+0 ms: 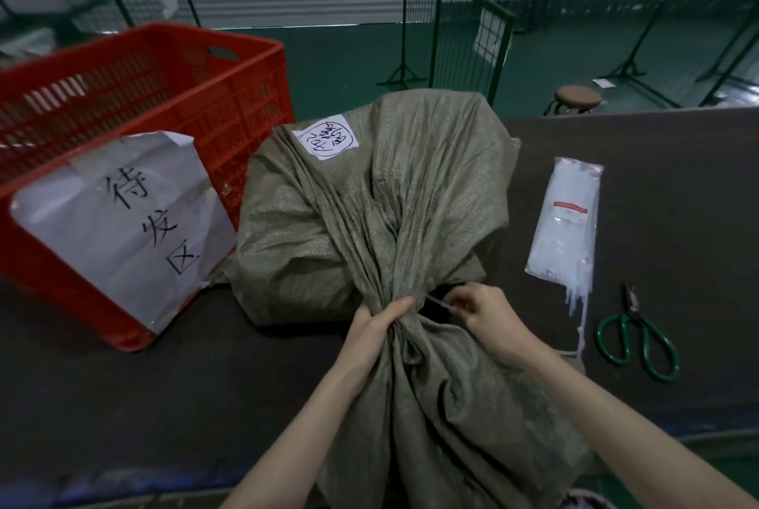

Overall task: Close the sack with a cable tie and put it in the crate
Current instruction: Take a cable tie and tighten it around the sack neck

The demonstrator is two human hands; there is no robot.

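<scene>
A filled olive-green woven sack (369, 212) lies on the dark table, its loose mouth trailing toward me. My left hand (380, 321) squeezes the gathered neck of the sack. My right hand (482, 309) sits just right of the neck and pinches a thin pale cable tie (437, 302) that runs from my fingers to the neck. How far the tie wraps around the neck is hidden. A red slatted plastic crate (135, 97) stands to the left of the sack, with a white paper sign taped on its front.
A clear bag of white cable ties (569, 221) lies right of the sack, and green-handled scissors (640, 340) lie nearer me. The dark table (123, 406) ends at the far right edge; a round stool (577, 97) and green wire fences stand beyond.
</scene>
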